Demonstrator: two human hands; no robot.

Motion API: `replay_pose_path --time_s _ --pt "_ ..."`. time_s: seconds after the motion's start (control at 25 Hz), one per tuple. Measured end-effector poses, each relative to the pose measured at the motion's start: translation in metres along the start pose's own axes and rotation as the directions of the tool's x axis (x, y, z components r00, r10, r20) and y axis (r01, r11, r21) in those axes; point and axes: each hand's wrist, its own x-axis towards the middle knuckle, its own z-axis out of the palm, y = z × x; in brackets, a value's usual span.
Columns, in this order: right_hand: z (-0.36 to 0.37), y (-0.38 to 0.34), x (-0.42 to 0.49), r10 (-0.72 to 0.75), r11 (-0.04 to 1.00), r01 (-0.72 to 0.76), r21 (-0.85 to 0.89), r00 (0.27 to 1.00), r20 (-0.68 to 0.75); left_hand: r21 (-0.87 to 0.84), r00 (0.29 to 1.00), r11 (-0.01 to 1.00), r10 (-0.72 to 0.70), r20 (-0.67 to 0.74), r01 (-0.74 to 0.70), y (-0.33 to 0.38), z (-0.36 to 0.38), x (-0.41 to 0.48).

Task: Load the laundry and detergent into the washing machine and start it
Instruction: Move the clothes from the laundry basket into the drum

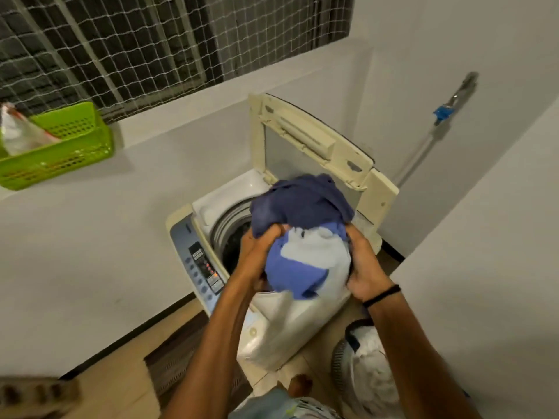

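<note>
White top-load washing machine [287,337]: dark round tub [234,241] open. Left hand [260,246], just right of tub, grips soft bundle of dark blue, light blue, white clothes [302,237]. Bundle hangs over tub's right edge. Right hand [363,267] grips far side. Drop likely down-left.

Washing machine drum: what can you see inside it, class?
Only the ribbed drum wall and a dark interior show. The laundry bundle, gripped by left hand and right hand, covers the rest.

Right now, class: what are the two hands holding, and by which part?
A bundle of blue and white laundry, gripped at its sides: left hand on the left side, right hand on the right.
</note>
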Motion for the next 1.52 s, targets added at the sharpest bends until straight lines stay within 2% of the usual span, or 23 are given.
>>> replay_pose_path --time_s 0.08,0.12,0.24,0.28,0.32,0.36,0.4,0.48,0.52,0.56,0.64,0.72,0.84,0.96,1.08,1.16,1.28,1.4,1.52 --pt "0.027 -0.003 0.016 0.028 0.996 -0.02 -0.092 0.996 0.083 -0.118 0.996 0.99 -0.079 -0.037 0.074 0.02 -0.03 0.022" --pt "0.04 -0.007 0.026 0.032 0.987 -0.015 -0.162 0.994 0.106 -0.173 0.992 0.977 -0.127 0.015 0.128 0.033 -0.039 0.029" --pt "0.068 -0.015 0.051 0.055 0.972 -0.016 -0.235 0.986 0.16 -0.07 0.984 0.983 -0.173 -0.045 0.17 0.039 -0.054 0.067" --pt "0.076 -0.014 0.063 0.041 0.969 0.0 -0.248 0.986 0.163 -0.022 0.935 0.961 -0.273 -0.228 0.276 0.046 -0.044 0.088" --pt "0.082 -0.012 0.073 0.035 0.963 0.002 -0.269 0.991 0.129 0.06 0.833 0.91 -0.348 -0.43 0.411 0.059 -0.024 0.114" --pt "0.085 -0.009 0.085 0.035 0.959 -0.006 -0.284 0.995 0.096 0.131 0.752 0.858 -0.349 -0.559 0.497 0.056 -0.019 0.136" --pt "0.088 -0.005 0.094 0.041 0.95 -0.016 -0.313 0.996 0.075 0.132 0.765 0.856 -0.366 -0.53 0.5 0.048 -0.028 0.147" --pt "0.084 0.005 0.111 0.041 0.93 -0.033 -0.366 0.999 0.015 0.235 0.942 0.924 -0.251 -0.223 0.301 -0.009 -0.081 0.143" --pt "0.08 0.011 0.118 0.032 0.916 -0.038 -0.399 0.999 -0.02 0.227 0.959 0.934 -0.25 -0.135 0.276 -0.028 -0.088 0.143" --pt "0.072 0.019 0.123 0.025 0.891 -0.055 -0.451 0.997 -0.072 0.264 0.897 0.863 -0.378 -0.229 0.43 -0.039 -0.079 0.151" --pt "0.052 0.031 0.128 0.002 0.839 -0.117 -0.532 0.977 -0.212 0.395 0.922 0.837 -0.305 -0.239 0.379 -0.068 -0.088 0.151" --pt "0.033 0.044 0.126 0.006 0.827 -0.174 -0.534 0.954 -0.3 0.438 0.926 0.829 -0.233 -0.298 0.349 -0.094 -0.087 0.151" --pt "0.006 0.056 0.121 0.038 0.877 -0.199 -0.437 0.936 -0.35 0.395 0.929 0.857 -0.222 -0.297 0.331 -0.118 -0.077 0.149" --pt "-0.016 0.057 0.111 0.047 0.922 -0.18 -0.343 0.931 -0.363 0.469 0.936 0.822 -0.204 -0.288 0.324 -0.131 -0.05 0.131" --pt "-0.054 0.067 0.095 0.054 0.937 -0.191 -0.291 0.905 -0.421 0.509 0.979 0.844 -0.083 -0.187 0.168 -0.147 -0.004 0.104" --pt "-0.089 0.079 0.079 0.071 0.955 -0.198 -0.219 0.875 -0.478 0.545 0.995 0.832 -0.076 -0.065 0.1 -0.17 0.023 0.083" --pt "-0.158 0.099 0.044 0.105 0.971 -0.214 -0.109 0.788 -0.606 0.646 0.974 0.757 -0.204 0.096 0.096 -0.217 0.065 0.052" --pt "-0.245 0.129 0.01 0.175 0.957 -0.285 -0.047 0.701 -0.691 0.77 0.912 0.635 -0.348 0.216 0.06 -0.247 0.109 0.017" --pt "-0.341 0.172 -0.009 0.277 0.908 -0.42 0.014 0.574 -0.771 0.861 0.848 0.508 -0.471 0.243 0.036 -0.303 0.145 0.003"
